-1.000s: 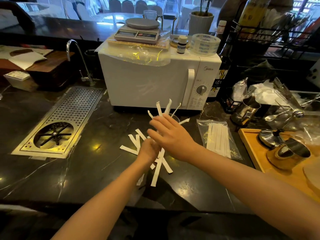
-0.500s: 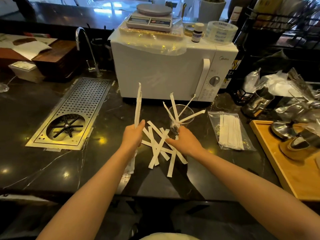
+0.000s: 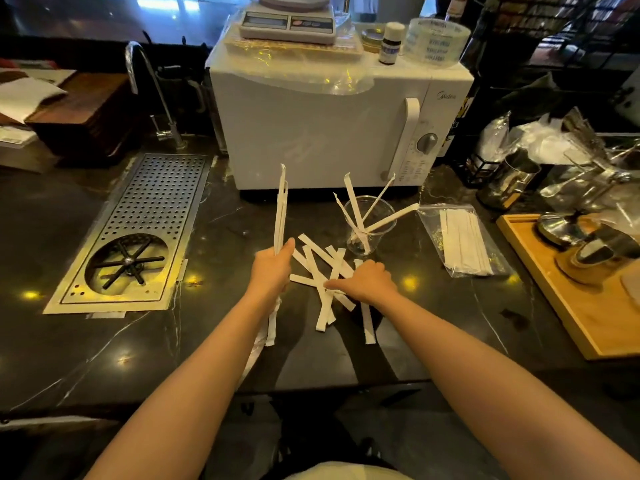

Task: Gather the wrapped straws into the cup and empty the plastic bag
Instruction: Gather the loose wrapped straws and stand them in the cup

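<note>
Worktop [image 3: 104,358] of dark marbled stone fills my view, and I take the white microwave [image 3: 332,133] at its back as my landmark; the door reads "Midea". One perforated steel drain tray [image 3: 138,230] lies to the left of the microwave, and one wooden tray [image 3: 568,292] to its right front. On top of the microwave I see one kitchen scale [image 3: 289,22], one tape roll [image 3: 438,41] with print too small to read, and one small bottle [image 3: 391,43].

In front of the microwave's right half lies one clear plastic bag [image 3: 460,240], flat, with a stack of white wrapped straws inside, their long axes running towards and away from me. One clear cup [image 3: 367,225] stands upright just in front of the microwave door; I count about four straws in the cup [image 3: 353,202], leaning and fanning upward and outward.

Nearer me than the cup, the loose straws [image 3: 318,271] lie crisscrossed flat on the worktop, about seven, though the overlaps make the count unsure.

My left hand [image 3: 272,271] is closed around the held straws [image 3: 280,209], two or three, pointing up towards the microwave. My right hand [image 3: 363,282] rests curled on the loose pile, fingertips touching it; whether it grips one I cannot tell.
</note>
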Demonstrator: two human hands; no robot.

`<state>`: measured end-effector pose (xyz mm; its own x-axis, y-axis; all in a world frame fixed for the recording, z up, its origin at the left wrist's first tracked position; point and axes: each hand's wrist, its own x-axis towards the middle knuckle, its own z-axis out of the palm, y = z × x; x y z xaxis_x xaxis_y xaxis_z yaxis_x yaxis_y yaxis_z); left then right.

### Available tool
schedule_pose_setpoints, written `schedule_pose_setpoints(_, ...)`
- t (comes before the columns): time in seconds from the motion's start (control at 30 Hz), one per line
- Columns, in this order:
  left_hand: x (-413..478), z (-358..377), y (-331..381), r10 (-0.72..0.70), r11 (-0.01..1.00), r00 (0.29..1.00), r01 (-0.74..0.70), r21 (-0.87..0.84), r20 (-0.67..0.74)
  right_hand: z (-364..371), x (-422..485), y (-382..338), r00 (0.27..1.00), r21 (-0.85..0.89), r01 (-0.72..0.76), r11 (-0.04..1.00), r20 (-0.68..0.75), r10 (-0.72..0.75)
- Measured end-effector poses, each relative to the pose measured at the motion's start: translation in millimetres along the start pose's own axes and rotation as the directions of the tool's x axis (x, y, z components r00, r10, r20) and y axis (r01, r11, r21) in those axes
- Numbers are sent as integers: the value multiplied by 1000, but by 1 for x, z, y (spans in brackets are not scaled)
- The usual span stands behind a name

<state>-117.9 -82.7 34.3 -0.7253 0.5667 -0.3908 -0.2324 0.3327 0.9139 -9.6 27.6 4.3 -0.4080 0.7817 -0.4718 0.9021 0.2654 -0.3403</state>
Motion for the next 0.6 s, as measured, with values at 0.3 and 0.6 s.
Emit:
schedule_pose_setpoints(0.3, 3, -6, -2, -25, 999, 999, 26, -20, 42, 13, 0, -24, 999, -126, 48, 991, -19, -51)
schedule_pose_setpoints(0.6, 6, -9, -9, -25, 999, 997, 26, -21, 68, 8, -1, -28, 986, -296, 166, 941, 41, -161)
